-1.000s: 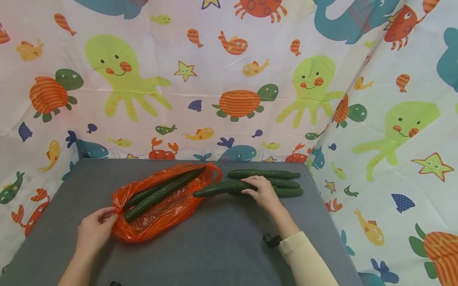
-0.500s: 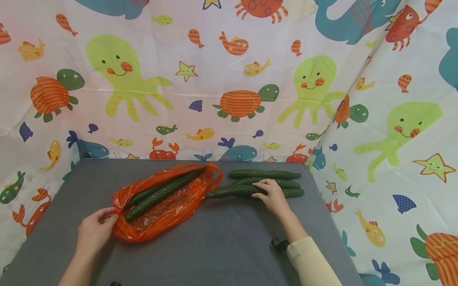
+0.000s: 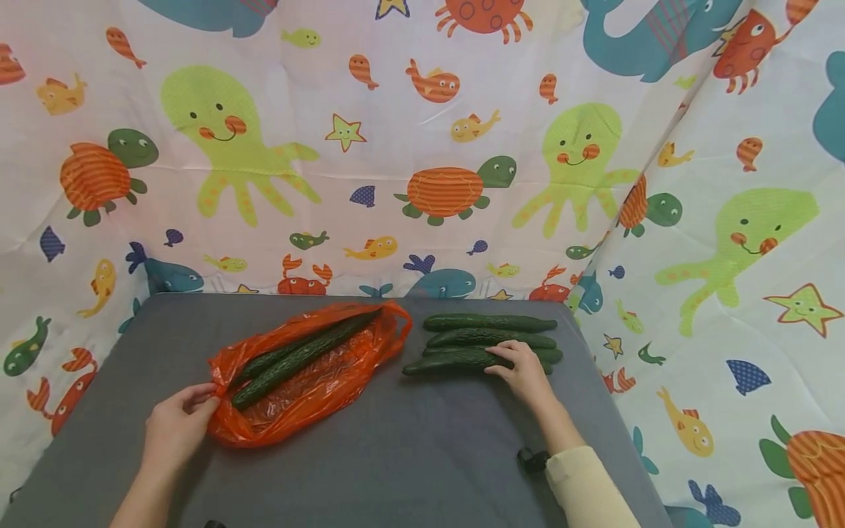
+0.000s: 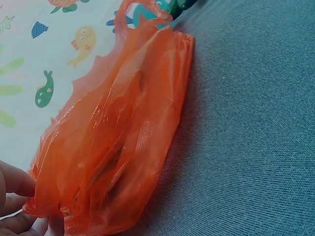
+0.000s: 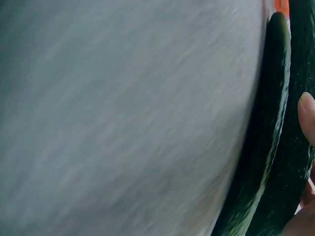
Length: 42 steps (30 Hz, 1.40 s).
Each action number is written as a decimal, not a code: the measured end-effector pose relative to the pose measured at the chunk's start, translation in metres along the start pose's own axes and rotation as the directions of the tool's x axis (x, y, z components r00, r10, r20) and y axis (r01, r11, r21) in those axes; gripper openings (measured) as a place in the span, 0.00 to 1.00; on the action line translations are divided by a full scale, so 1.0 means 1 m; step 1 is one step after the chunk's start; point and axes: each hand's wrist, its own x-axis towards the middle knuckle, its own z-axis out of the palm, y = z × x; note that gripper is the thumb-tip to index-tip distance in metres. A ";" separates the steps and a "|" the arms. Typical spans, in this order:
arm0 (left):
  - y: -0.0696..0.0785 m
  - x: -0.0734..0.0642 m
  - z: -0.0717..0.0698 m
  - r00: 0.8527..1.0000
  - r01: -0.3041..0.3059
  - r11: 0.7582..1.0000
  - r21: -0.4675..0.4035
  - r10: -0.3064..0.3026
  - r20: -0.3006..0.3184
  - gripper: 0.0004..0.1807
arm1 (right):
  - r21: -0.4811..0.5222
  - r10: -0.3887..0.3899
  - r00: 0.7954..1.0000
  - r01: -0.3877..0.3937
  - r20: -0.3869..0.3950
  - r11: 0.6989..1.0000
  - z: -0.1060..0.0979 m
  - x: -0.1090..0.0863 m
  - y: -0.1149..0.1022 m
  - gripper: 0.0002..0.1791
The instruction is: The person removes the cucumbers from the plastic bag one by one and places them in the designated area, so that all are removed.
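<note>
My left hand [image 3: 177, 422] pinches the near left end of an orange plastic bag [image 3: 356, 378], also filling much of the left wrist view. Two long green cucumbers [image 3: 304, 367] lie inside the bag, their far ends toward its looped handle. On the right, my right hand [image 3: 525, 372] grips a cucumber [image 3: 442, 362] around its right part, thumb on the near side and fingers over the top. This cucumber lies at the front of a group. In the right wrist view, the thumb [image 5: 307, 115] rests along a dark cucumber [image 5: 283, 182], with another cucumber alongside it.
Behind the held cucumber, several more lie roughly parallel, including the rearmost cucumber [image 3: 488, 322]. They sit on a grey cloth-covered table [image 3: 370, 469]. A sea-animal print curtain [image 3: 370, 220] hangs behind and to both sides.
My right hand has drawn its cucumber to the right and toward me, away from the bag's handle, to the front of the group. The left hand and bag have stayed put.
</note>
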 end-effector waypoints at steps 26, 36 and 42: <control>-0.001 -0.002 0.000 1.000 0.025 0.999 -0.030 -0.026 -0.005 0.20 | -0.013 0.093 0.994 -0.092 0.064 0.996 -0.018 -0.017 0.041 0.22; -0.001 -0.002 -0.001 1.000 0.002 1.000 -0.016 -0.002 -0.017 0.19 | -0.044 0.133 0.991 -0.132 0.024 0.990 -0.019 -0.026 0.052 0.22; -0.001 -0.001 -0.002 1.000 0.012 1.000 -0.022 -0.013 -0.019 0.19 | -0.103 0.165 0.985 -0.160 0.042 0.982 -0.019 -0.021 0.049 0.26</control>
